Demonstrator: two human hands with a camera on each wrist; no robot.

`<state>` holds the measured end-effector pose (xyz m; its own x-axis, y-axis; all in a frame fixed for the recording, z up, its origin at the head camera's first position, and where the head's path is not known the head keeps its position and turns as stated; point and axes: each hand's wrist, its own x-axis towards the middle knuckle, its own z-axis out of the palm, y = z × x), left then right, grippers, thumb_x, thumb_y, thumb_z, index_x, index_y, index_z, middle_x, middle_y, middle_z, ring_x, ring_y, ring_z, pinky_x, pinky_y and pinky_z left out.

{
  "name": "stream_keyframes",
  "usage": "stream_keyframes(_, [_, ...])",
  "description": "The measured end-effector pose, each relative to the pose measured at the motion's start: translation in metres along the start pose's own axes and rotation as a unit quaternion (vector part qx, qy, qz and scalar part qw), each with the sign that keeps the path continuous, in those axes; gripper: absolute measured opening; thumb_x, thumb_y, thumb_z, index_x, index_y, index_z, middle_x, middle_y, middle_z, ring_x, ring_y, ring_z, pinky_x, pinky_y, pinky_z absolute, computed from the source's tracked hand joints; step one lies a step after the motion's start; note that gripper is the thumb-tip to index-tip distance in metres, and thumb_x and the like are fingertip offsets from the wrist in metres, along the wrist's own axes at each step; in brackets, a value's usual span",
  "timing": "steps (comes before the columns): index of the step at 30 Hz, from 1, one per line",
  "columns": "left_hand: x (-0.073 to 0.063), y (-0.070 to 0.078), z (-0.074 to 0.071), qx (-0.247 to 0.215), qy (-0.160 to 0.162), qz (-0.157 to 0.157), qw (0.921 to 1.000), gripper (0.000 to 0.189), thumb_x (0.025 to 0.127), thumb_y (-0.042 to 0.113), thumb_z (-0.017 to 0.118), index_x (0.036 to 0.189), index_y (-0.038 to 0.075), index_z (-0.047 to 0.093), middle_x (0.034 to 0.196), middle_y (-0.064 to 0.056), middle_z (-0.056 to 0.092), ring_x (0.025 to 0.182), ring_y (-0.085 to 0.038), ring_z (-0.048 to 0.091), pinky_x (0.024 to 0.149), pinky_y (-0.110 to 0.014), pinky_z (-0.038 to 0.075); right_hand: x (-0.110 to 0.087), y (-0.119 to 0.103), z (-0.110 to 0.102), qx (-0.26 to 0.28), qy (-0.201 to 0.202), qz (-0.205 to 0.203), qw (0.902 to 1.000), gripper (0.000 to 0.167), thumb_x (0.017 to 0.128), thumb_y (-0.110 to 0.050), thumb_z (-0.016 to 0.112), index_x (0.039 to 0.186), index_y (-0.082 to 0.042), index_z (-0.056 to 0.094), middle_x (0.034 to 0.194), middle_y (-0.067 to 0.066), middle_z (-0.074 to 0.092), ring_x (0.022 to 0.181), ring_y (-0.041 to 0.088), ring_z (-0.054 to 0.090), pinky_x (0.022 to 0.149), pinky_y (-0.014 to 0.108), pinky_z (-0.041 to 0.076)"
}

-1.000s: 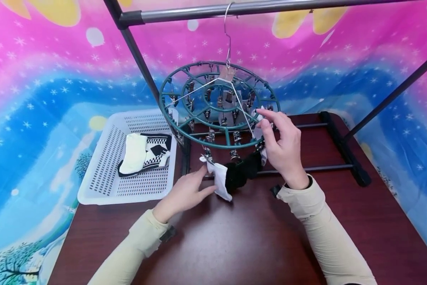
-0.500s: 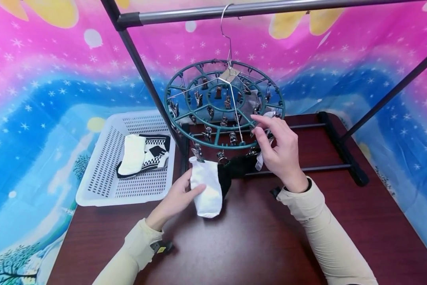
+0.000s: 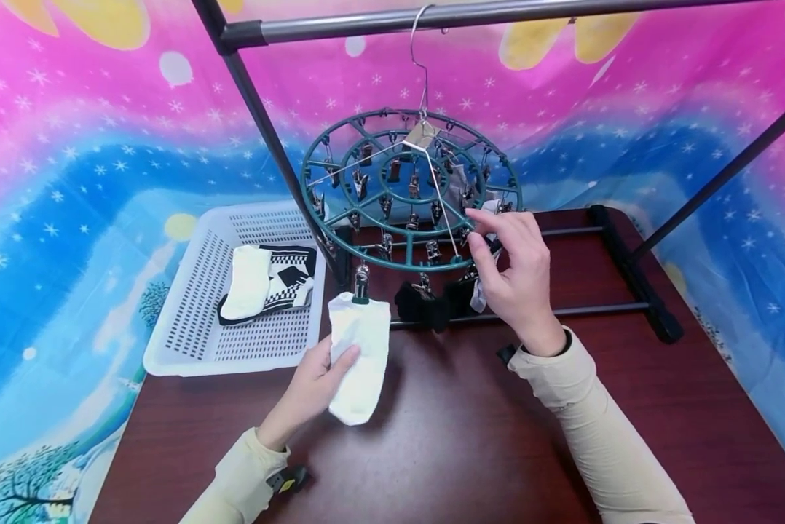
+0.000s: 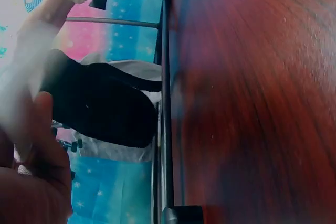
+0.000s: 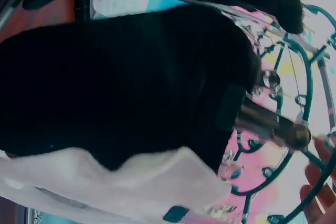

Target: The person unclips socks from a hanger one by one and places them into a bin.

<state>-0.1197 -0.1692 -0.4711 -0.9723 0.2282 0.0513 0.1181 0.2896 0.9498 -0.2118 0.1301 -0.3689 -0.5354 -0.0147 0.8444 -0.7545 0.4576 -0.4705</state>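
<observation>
A white sock point(image 3: 366, 349) hangs by its cuff from a metal clip point(image 3: 362, 280) on the round green drying hanger point(image 3: 408, 258). My left hand point(image 3: 310, 382) holds this sock at its left edge, thumb on the front and fingers behind. At the hanger's right rim is my right hand point(image 3: 517, 266), its thumb and forefinger curved and apart with nothing pinched between them. Black socks point(image 3: 425, 304) hang from clips beside the white one, and a black sock point(image 5: 121, 82) fills much of the right wrist view. The left wrist view shows my left fingers point(image 4: 50, 150) close up.
A white perforated basket point(image 3: 170, 349) stands at the left, holding a white sock point(image 3: 247, 284) and a black-and-white patterned sock point(image 3: 294, 287). The hanger hooks over the top bar point(image 3: 340, 28) of a dark metal rack, whose base point(image 3: 655, 313) rests on the brown table point(image 3: 445, 437).
My left hand has drawn the clipped white sock left and toward me, so that its broad side now faces up front. The hanger has turned slightly; my right hand has hardly moved.
</observation>
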Motion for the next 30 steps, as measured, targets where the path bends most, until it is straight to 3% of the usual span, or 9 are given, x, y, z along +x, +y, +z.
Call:
stream_keyframes(6, [-0.004, 0.001, -0.001, 0.015, 0.035, -0.004, 0.9993, 0.029, 0.104, 0.018, 0.064, 0.125, -0.001, 0.064, 0.094, -0.017, 0.075, 0.072, -0.009, 0.068, 0.064, -0.028, 0.058, -0.01, -0.02, 0.014, 0.056, 0.077, -0.091, 0.9912, 0.036, 0.102, -0.031, 0.063, 0.1, 0.005, 0.072, 0.075, 0.014, 0.065, 0.071, 0.028, 0.055, 0.071, 0.034, 0.044])
stream_keyframes(10, [-0.005, 0.001, -0.003, 0.031, 0.041, 0.013, 0.9986, 0.028, 0.103, 0.018, 0.064, 0.124, -0.001, 0.065, 0.092, -0.015, 0.075, 0.069, -0.008, 0.067, 0.062, -0.028, 0.058, -0.019, -0.033, 0.019, 0.073, 0.01, -0.159, 0.9845, 0.034, 0.104, -0.025, 0.059, 0.087, 0.001, 0.073, 0.066, 0.006, 0.063, 0.055, 0.014, 0.051, 0.052, 0.029, 0.042])
stream_keyframes(13, [-0.006, 0.002, -0.005, 0.035, 0.041, 0.023, 0.9983, 0.026, 0.104, 0.017, 0.063, 0.123, -0.001, 0.066, 0.09, -0.015, 0.075, 0.068, -0.007, 0.067, 0.061, -0.028, 0.058, -0.026, -0.039, 0.023, 0.073, -0.077, -0.168, 0.9801, 0.036, 0.107, -0.026, 0.055, 0.086, -0.003, 0.074, 0.068, 0.002, 0.065, 0.054, 0.008, 0.052, 0.05, 0.027, 0.044])
stream_keyframes(15, [-0.006, 0.002, -0.007, 0.035, 0.044, 0.028, 0.998, 0.025, 0.104, 0.016, 0.063, 0.122, -0.001, 0.066, 0.091, -0.015, 0.075, 0.069, -0.007, 0.067, 0.061, -0.028, 0.058, -0.03, -0.045, 0.026, 0.077, -0.152, -0.121, 0.9778, 0.039, 0.109, -0.033, 0.052, 0.092, -0.006, 0.075, 0.071, -0.001, 0.067, 0.056, 0.005, 0.054, 0.051, 0.025, 0.047])
stream_keyframes(17, [-0.007, 0.002, -0.008, 0.038, 0.048, 0.034, 0.9975, 0.024, 0.104, 0.016, 0.063, 0.121, -0.001, 0.066, 0.093, -0.015, 0.075, 0.071, -0.007, 0.067, 0.063, -0.028, 0.058, -0.032, -0.05, 0.029, 0.094, -0.24, -0.023, 0.9659, 0.039, 0.109, -0.038, 0.051, 0.105, -0.008, 0.075, 0.072, -0.004, 0.067, 0.055, 0.002, 0.056, 0.052, 0.024, 0.05])
stream_keyframes(20, [-0.007, 0.003, -0.01, 0.038, 0.048, 0.047, 0.997, 0.023, 0.103, 0.013, 0.063, 0.122, -0.001, 0.066, 0.095, -0.015, 0.075, 0.073, -0.006, 0.067, 0.066, -0.027, 0.058, -0.032, -0.056, 0.032, 0.105, -0.346, 0.135, 0.9224, 0.038, 0.108, -0.039, 0.055, 0.131, -0.012, 0.068, 0.076, -0.005, 0.068, 0.054, 0.003, 0.06, 0.053, 0.024, 0.054])
stream_keyframes(22, [-0.007, 0.003, -0.011, 0.042, 0.043, 0.054, 0.9967, 0.023, 0.103, 0.012, 0.063, 0.122, -0.001, 0.066, 0.094, -0.014, 0.076, 0.073, -0.006, 0.067, 0.066, -0.028, 0.058, -0.03, -0.057, 0.035, 0.112, -0.392, 0.2, 0.8912, 0.043, 0.107, -0.036, 0.058, 0.145, -0.016, 0.057, 0.08, -0.005, 0.069, 0.053, 0.006, 0.063, 0.054, 0.028, 0.056])
stream_keyframes(26, [-0.007, 0.003, -0.015, 0.051, 0.033, 0.053, 0.9967, 0.022, 0.103, 0.013, 0.063, 0.122, 0.001, 0.067, 0.093, -0.013, 0.075, 0.072, -0.007, 0.067, 0.065, -0.028, 0.058, -0.025, -0.051, 0.047, 0.123, -0.439, 0.241, 0.8569, 0.051, 0.106, -0.037, 0.059, 0.152, -0.018, 0.047, 0.086, -0.002, 0.068, 0.054, 0.017, 0.065, 0.054, 0.033, 0.057])
stream_keyframes(30, [-0.008, 0.004, -0.017, 0.064, 0.026, 0.048, 0.9965, 0.022, 0.103, 0.015, 0.063, 0.122, 0.002, 0.067, 0.094, -0.012, 0.075, 0.074, -0.007, 0.067, 0.067, -0.027, 0.058, -0.02, -0.046, 0.062, 0.154, -0.429, 0.262, 0.8506, 0.037, 0.107, -0.038, 0.057, 0.135, -0.014, 0.057, 0.079, 0.007, 0.064, 0.05, 0.028, 0.06, 0.049, 0.035, 0.051])
